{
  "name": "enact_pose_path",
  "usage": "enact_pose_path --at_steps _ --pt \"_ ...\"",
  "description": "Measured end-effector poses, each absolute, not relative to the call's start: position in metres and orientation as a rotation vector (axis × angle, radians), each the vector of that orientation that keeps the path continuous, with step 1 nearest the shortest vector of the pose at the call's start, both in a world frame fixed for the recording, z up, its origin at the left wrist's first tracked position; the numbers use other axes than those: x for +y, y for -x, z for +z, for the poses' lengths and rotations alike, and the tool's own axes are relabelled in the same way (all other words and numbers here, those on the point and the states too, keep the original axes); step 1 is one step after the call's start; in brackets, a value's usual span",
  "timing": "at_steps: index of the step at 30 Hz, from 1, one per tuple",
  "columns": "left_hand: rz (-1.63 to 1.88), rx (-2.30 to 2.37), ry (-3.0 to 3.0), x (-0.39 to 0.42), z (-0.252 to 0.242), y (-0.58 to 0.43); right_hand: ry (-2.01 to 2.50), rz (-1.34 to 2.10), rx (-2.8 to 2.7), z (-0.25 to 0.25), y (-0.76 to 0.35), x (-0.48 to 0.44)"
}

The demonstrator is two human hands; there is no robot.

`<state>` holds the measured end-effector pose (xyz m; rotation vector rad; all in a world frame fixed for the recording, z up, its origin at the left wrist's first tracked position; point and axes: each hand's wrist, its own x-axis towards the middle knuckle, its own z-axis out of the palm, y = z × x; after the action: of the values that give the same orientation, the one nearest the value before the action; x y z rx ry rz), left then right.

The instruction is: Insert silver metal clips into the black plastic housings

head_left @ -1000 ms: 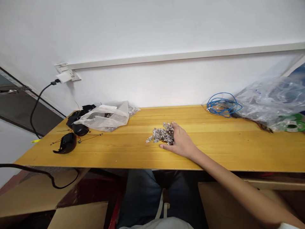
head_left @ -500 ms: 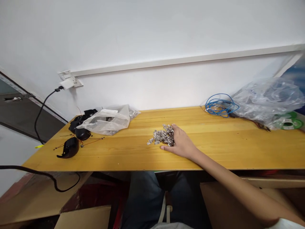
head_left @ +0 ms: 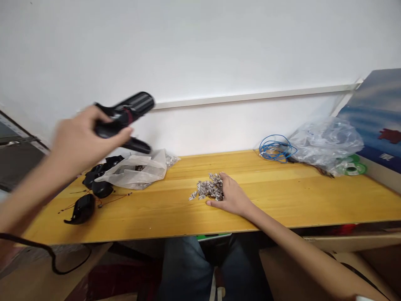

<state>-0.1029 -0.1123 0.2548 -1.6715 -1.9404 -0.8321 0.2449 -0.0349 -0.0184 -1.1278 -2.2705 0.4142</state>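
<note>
Benchtop (head_left: 297,200): left hand (head_left: 78,136) holds casing (head_left: 123,117), right hand (head_left: 233,196) touches metal bits (head_left: 206,188)

The varnished wooden bench top (head_left: 297,200) looks smooth with a soft gloss, and the small metal pieces (head_left: 207,187) on it glint brightly. The black plastic housing (head_left: 138,102) has a ribbed sheen; the clear plastic bag (head_left: 134,174) looks thin and crinkled.

Logged from my station: tabletop (head_left: 297,200) yellow, streaked wood grain; plastic housing (head_left: 134,104) black; metal pieces (head_left: 206,189) silver; wire coil (head_left: 275,149) blue; spool (head_left: 351,169) green.
</note>
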Motion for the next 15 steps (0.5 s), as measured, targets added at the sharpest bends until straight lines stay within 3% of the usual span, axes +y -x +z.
enact_pose_path --at_steps 6,10,15 --pt "-1.182 -1.91 2.112 -0.007 0.134 0.028 1.15 0.428 -2.272 -0.013 -0.244 -0.035" --pt "-0.993 -1.908 2.279 0.024 0.072 0.022 1.169 0.445 -2.26 -0.008 -0.243 -0.035" --pt "-0.814 -1.937 2.344 0.031 0.041 0.049 1.178 0.439 -2.255 -0.006 -0.242 -0.035"
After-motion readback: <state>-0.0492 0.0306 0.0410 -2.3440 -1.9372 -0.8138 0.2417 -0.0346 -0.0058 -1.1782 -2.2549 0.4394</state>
